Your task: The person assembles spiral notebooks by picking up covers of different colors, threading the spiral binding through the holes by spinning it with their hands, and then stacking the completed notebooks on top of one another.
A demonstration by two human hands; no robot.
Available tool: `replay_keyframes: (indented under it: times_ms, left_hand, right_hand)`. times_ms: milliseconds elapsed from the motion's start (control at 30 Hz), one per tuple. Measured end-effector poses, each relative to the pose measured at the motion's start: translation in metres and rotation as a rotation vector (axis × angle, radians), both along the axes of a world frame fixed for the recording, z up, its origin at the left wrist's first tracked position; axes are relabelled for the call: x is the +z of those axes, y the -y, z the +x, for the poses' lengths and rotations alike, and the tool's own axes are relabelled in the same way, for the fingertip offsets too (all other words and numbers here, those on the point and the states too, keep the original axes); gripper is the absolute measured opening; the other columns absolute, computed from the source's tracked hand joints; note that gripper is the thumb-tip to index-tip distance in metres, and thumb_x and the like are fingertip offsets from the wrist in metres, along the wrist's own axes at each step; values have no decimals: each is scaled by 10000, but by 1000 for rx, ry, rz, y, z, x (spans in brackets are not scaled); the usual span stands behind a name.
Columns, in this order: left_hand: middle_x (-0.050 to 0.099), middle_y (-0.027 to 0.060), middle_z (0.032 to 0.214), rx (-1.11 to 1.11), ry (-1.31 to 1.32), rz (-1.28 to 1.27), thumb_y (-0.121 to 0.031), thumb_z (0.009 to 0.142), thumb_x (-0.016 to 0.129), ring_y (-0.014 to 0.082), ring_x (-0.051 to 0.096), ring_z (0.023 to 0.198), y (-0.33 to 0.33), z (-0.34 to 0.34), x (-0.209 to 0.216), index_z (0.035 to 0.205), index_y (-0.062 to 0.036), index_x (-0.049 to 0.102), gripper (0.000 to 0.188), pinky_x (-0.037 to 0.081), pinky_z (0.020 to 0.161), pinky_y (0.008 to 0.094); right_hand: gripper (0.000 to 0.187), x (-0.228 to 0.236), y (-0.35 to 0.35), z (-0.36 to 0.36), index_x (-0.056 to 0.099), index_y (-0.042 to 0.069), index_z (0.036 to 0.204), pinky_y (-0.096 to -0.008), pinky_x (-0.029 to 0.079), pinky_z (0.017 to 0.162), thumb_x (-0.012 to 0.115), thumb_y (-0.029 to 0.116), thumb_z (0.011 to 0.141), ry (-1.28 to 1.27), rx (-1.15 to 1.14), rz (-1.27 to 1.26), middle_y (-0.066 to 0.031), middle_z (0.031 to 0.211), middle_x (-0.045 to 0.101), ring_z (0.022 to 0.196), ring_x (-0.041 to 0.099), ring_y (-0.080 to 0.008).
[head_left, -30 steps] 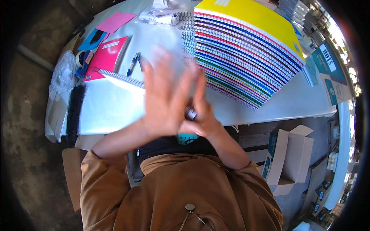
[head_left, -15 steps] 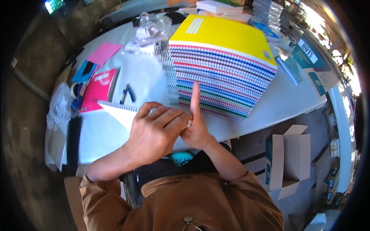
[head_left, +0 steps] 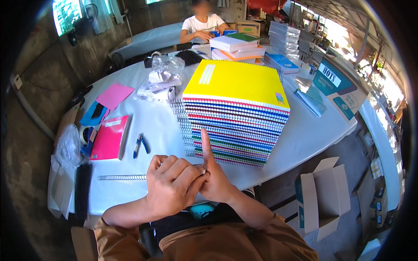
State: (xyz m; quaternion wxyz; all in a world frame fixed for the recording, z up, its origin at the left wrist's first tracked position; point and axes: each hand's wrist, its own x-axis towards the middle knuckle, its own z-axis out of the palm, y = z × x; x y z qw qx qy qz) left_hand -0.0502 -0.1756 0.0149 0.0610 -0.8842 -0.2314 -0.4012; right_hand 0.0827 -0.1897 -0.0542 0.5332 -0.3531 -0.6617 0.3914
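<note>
My left hand [head_left: 170, 187] is closed, its fingers bent over against my right hand [head_left: 215, 182]. One finger of my right hand points straight up; its other fingers are mostly hidden behind the left. A small pale bit [head_left: 203, 171] shows where the hands meet, too small to name. From beside my left hand a metal spiral coil [head_left: 122, 177] runs leftward along the table, its right end hidden by the hand. Just beyond my hands stands a tall stack of spiral notebooks [head_left: 237, 126], topped by a yellow cover [head_left: 239, 82].
On the white table [head_left: 161, 126] lie a pink notebook [head_left: 109, 139], a blue pen [head_left: 137, 145], pink paper [head_left: 114, 95] and crumpled plastic [head_left: 161, 80]. An open carton [head_left: 320, 204] stands on the floor at right. Across the table sits a person [head_left: 202, 26] handling something blue.
The view has tilted up, so the person across the table and the far end now show. My hands stay pressed together, with the same finger raised.
</note>
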Motion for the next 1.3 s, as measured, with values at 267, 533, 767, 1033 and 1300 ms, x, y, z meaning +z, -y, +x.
replay_keyframes:
  times_ms: [267,533,767,1033,1300]
  left_hand:
    - [628,37,845,299,-397,-36,-307,527,798,233,599,781,-12,-70,82,887,-99,620,453,409,762,358]
    - [659,30,935,57,386,851,-17,671,664,191,631,893,-109,7,139,934,-126,669,285,476,732,288]
    - [611,133,1068,-117,174,-30,-219,814,618,306,553,1051,-150,44,-9,1092,-88,596,308,433,908,370]
    - [641,102,800,6,908,-630,-232,874,570,110,547,699,-161,76,-28,884,57,630,295,430,656,255]
    - [552,10,687,-27,1210,-463,-200,856,595,63,459,610,-165,88,-32,888,18,568,222,375,587,201]
  right_hand:
    - [556,46,35,71,456,-2,1194,-367,507,802,701,-31,696,267,-290,679,-181,1132,555,956,605,-246]
    - [245,176,20,154,665,32,887,-372,459,868,649,-84,672,536,-1066,1341,-117,908,670,955,619,-262]
    - [294,60,-16,216,630,48,1046,-324,382,958,670,93,759,544,-660,358,-98,1115,607,1117,521,-245]
    - [576,32,-41,162,424,-61,1256,-315,370,938,337,417,945,-4,-1125,350,-238,1186,525,1112,507,-305]
    - [481,35,-39,142,461,-46,1227,-331,434,854,394,339,946,16,-1258,347,-241,1093,578,998,581,-301]
